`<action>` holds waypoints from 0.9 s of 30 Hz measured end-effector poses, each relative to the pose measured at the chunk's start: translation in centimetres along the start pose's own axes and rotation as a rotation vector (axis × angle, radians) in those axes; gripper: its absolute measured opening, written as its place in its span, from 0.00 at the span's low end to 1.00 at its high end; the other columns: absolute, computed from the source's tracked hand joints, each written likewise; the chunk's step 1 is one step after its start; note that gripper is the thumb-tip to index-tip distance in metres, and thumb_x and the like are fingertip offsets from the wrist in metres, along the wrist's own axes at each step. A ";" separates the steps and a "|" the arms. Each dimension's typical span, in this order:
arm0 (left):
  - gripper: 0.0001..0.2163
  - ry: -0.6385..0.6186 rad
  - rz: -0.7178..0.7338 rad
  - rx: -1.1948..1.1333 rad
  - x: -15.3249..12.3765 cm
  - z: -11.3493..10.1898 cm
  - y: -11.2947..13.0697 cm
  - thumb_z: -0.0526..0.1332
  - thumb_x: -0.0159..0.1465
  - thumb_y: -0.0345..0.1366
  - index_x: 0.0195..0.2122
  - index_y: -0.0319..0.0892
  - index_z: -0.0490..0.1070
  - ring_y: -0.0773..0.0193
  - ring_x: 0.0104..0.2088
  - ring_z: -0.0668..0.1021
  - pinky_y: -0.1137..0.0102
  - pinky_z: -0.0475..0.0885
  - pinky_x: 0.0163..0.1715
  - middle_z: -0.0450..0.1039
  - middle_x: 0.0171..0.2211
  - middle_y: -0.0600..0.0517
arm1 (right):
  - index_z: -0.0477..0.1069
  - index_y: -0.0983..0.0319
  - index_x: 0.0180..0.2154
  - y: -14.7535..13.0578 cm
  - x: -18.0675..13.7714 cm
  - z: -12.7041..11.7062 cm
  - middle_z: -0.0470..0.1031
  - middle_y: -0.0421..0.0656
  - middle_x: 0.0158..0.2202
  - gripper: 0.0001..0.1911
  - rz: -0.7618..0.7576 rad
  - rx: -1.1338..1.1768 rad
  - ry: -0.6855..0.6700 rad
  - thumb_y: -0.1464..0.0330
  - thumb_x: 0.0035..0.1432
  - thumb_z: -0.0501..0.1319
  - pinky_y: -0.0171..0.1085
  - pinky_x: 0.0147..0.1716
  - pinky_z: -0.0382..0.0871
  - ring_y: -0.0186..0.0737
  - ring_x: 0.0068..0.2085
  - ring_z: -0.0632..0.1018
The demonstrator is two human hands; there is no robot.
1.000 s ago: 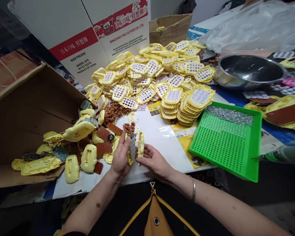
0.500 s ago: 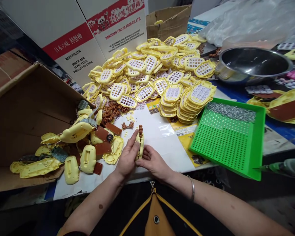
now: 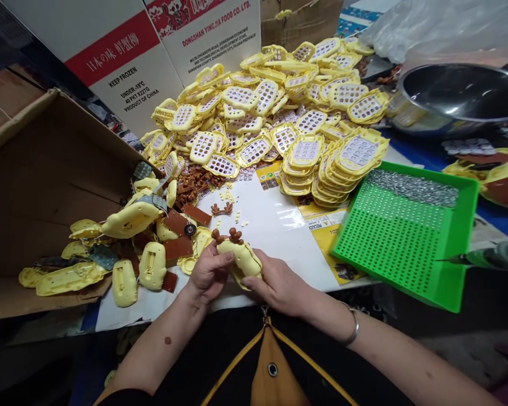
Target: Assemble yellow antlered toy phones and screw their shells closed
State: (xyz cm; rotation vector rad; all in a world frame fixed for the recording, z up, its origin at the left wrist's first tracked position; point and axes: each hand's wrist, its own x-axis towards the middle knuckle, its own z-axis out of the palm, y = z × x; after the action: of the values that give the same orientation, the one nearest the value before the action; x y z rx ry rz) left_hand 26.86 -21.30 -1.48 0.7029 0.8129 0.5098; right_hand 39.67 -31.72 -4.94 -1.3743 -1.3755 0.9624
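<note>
Both of my hands hold one yellow toy phone shell point(image 3: 242, 257) just above the near edge of the white sheet point(image 3: 271, 225). Brown antlers point(image 3: 228, 235) stick out of its far end. My left hand point(image 3: 207, 273) pinches the shell's left side with thumb and fingers. From the right and below, my right hand point(image 3: 279, 285) wraps around it. The shell lies flat, back side up.
A big heap of yellow keypad faces point(image 3: 279, 113) fills the table's middle. Yellow backs and brown boards point(image 3: 152, 248) spill from an open cardboard box point(image 3: 46, 186) at left. A green perforated tray point(image 3: 406, 231) holds screws at right, beside an electric screwdriver point(image 3: 486, 258) and a steel bowl point(image 3: 461, 93).
The two halves I held apart on edge have been pressed together. The joined shell with antlers has turned from standing on edge to lying flat in both hands.
</note>
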 end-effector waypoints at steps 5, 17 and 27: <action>0.21 -0.003 -0.032 -0.068 -0.2 0.7 -0.2 0.75 0.37 0.28 0.32 0.44 0.71 0.60 0.37 0.80 0.65 0.71 0.44 0.77 0.32 0.57 | 0.67 0.66 0.39 -0.7 -0.1 0.6 0.75 0.49 0.28 0.20 -0.136 -0.325 0.154 0.57 0.65 0.45 0.38 0.26 0.66 0.42 0.26 0.75; 0.17 -0.030 0.243 0.476 -1.5 0.7 -0.4 0.69 0.53 0.42 0.41 0.39 0.76 0.56 0.41 0.79 0.65 0.73 0.43 0.79 0.40 0.46 | 0.64 0.63 0.47 1.5 -0.4 -0.5 0.77 0.46 0.38 0.17 -0.006 0.097 0.082 0.58 0.63 0.54 0.38 0.36 0.72 0.40 0.36 0.77; 0.16 -0.036 0.574 1.101 -1.7 1.3 0.0 0.63 0.58 0.36 0.48 0.41 0.72 0.59 0.43 0.79 0.67 0.74 0.44 0.78 0.45 0.47 | 0.66 0.59 0.41 3.4 0.3 1.5 0.76 0.44 0.36 0.16 -0.040 0.290 0.376 0.54 0.63 0.53 0.39 0.36 0.75 0.40 0.37 0.79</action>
State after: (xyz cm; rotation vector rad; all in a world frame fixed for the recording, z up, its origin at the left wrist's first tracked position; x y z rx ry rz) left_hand 26.92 -22.84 -0.02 1.9911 0.8235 0.5326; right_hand 39.15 -31.11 -8.56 -1.2265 -0.9380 0.7917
